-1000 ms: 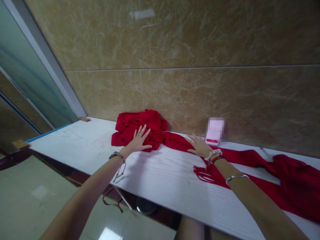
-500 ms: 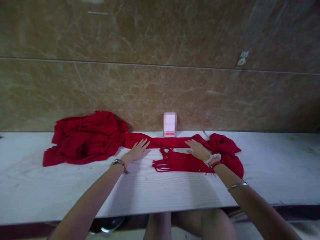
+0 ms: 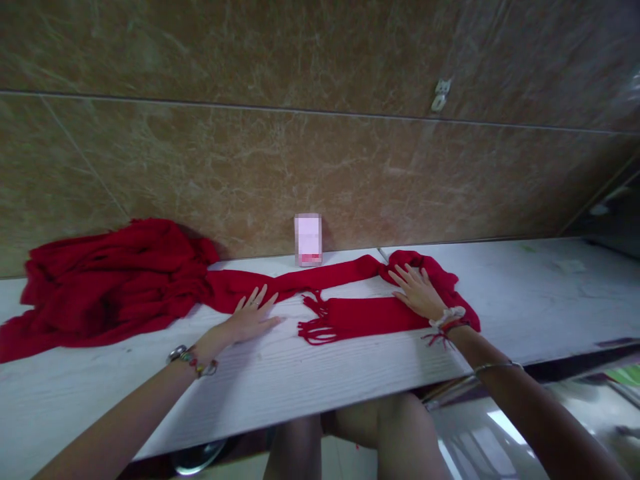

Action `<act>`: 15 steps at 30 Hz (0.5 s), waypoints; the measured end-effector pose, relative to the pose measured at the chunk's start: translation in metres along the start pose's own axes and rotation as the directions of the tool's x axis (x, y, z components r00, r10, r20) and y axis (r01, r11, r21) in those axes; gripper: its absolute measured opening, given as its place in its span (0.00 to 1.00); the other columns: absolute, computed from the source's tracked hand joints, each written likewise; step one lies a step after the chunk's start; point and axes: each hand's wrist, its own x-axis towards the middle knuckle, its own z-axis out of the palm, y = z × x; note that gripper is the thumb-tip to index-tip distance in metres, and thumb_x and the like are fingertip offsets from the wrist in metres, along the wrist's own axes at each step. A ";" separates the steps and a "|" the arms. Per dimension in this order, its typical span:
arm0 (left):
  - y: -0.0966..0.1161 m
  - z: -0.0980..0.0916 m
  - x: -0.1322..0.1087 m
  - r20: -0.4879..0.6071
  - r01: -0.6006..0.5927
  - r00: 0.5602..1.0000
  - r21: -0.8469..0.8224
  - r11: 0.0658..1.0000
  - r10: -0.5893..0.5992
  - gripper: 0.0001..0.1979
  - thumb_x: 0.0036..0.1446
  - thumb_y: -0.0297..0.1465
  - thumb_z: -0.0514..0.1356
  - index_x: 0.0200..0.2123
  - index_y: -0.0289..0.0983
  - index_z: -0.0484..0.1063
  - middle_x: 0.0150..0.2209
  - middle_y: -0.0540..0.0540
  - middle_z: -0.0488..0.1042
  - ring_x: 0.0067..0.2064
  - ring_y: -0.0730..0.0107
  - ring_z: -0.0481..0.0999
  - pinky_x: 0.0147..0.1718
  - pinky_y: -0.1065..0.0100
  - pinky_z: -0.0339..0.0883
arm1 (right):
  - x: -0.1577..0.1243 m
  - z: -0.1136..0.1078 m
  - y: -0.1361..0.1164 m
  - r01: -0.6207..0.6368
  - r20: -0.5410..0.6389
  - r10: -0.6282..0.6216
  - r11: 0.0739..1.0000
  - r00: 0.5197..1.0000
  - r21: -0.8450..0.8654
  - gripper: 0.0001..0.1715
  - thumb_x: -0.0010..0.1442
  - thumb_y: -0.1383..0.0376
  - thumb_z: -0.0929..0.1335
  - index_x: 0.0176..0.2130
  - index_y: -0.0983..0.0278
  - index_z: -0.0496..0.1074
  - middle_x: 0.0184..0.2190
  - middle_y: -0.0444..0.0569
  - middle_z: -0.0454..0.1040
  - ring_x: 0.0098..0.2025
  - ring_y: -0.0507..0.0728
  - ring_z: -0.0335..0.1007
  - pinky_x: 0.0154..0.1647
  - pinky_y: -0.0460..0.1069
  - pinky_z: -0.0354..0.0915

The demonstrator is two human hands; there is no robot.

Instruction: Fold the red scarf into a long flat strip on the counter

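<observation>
A long red scarf [image 3: 325, 275] lies across the white tabletop [image 3: 280, 373]. Its left part is a large rumpled heap, a narrow strip runs through the middle, and the right side turns back toward me. One fringed end [image 3: 320, 320] lies flat, tassels pointing left. My left hand [image 3: 250, 317] rests with spread fingers on the strip's lower edge and the table beside it. On the folded right part of the scarf lies my right hand [image 3: 419, 292], palm down, fingers apart. Neither hand grips the cloth.
Against the brown marbled wall [image 3: 250, 167] stands a small pinkish-white box-like object [image 3: 308, 240], blurred out. A small white fitting [image 3: 441, 95] is stuck on the wall. My knees [image 3: 350, 427] are under the table's front edge.
The view has turned to the right. My right hand has slid rightward along the scarf onto its bunched right part. My left hand has shifted slightly down the strip.
</observation>
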 end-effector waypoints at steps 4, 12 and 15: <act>0.025 -0.002 -0.013 0.016 -0.028 0.999 -0.013 1.000 0.028 0.36 0.54 0.52 0.40 0.61 0.39 0.41 0.63 0.37 0.31 0.62 0.51 0.32 0.55 0.48 0.38 | -0.011 0.006 0.039 0.043 0.004 -0.043 0.998 0.999 -0.048 0.24 0.59 0.62 0.57 0.54 0.66 0.61 0.55 0.58 0.61 0.57 0.66 0.52 0.52 0.66 0.50; 0.039 -0.010 -0.008 -0.281 0.085 0.957 0.050 0.995 -0.068 0.27 0.59 0.43 0.44 0.60 0.45 0.43 0.63 0.41 0.42 0.61 0.50 0.44 0.50 0.48 0.53 | 0.045 -0.005 -0.018 0.012 -0.066 -0.002 0.988 0.998 0.154 0.25 0.60 0.60 0.58 0.53 0.70 0.61 0.54 0.60 0.61 0.58 0.64 0.51 0.53 0.61 0.54; 0.033 -0.009 0.009 -0.441 0.193 0.885 0.060 0.979 -0.147 0.25 0.60 0.39 0.43 0.60 0.44 0.45 0.63 0.41 0.41 0.62 0.50 0.42 0.52 0.48 0.51 | 0.078 -0.014 -0.071 0.145 -0.007 -0.149 0.948 0.989 0.282 0.23 0.60 0.61 0.59 0.52 0.68 0.63 0.53 0.57 0.63 0.57 0.62 0.53 0.55 0.59 0.52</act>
